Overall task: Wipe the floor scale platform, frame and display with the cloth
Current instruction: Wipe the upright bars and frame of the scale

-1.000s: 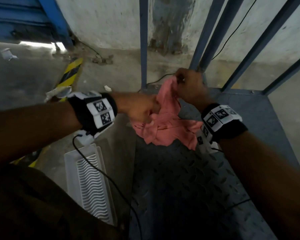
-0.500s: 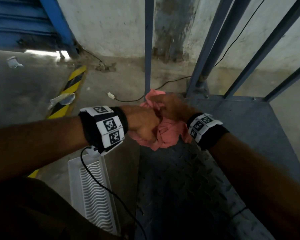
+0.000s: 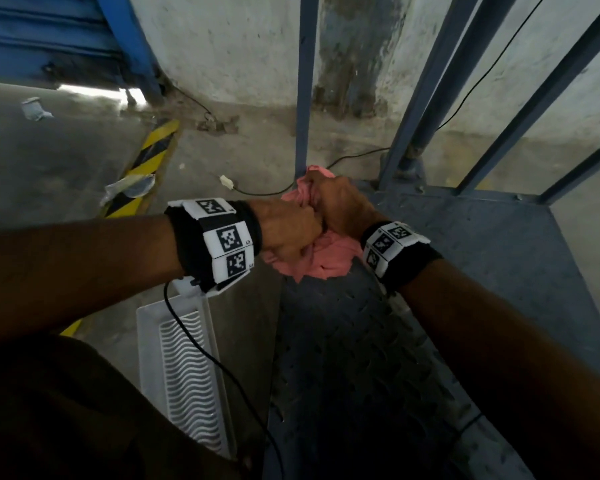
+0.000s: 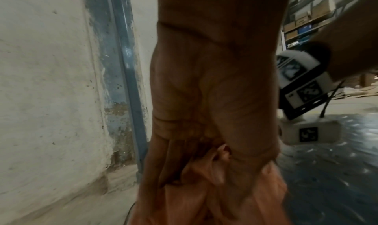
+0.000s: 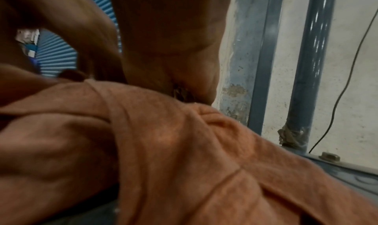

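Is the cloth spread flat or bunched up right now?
Bunched. The pink cloth is gathered between the left hand and right hand, both gripping it above the platform.

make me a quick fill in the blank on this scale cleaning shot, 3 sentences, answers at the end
1. Both hands bunch up a cloth whose colour is ____.
2. The cloth is held above the scale's ____ platform, which has a raised tread pattern.
3. On the floor to the left of the platform lies a ____ ribbed tray, partly under the left hand; the right hand is beside it.

Answers: pink; metal; white
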